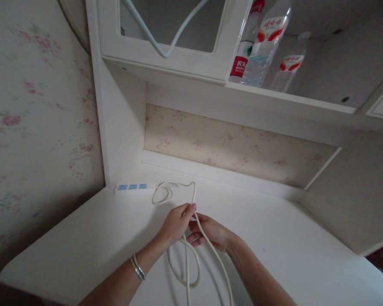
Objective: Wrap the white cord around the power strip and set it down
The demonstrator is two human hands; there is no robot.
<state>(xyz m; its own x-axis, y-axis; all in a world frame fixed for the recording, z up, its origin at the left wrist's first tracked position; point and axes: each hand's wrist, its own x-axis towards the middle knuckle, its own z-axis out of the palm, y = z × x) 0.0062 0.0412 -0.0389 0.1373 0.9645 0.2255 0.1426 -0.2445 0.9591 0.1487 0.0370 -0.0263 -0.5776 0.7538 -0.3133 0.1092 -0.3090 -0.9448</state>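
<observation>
A long cream power cord point(217, 258) runs from a white power strip point(133, 189) with blue sockets, which lies on the desk at the left. Part of the cord lies curled beside the strip, then rises to my hands. My left hand point(178, 221) pinches the cord between thumb and fingers, with loops hanging below it. Close against it, my right hand point(211, 231) is turned with its fingers partly curled behind the cord, and one strand crosses in front of that palm. Whether the right fingers grip a strand is hard to see.
The white desk point(268, 246) spreads around my hands. Above it hangs a white cabinet point(166, 63) with a pale bent tube across its door. Several plastic bottles point(268, 42) stand on the open shelf at the upper right. Floral wallpaper point(41, 106) covers the left wall.
</observation>
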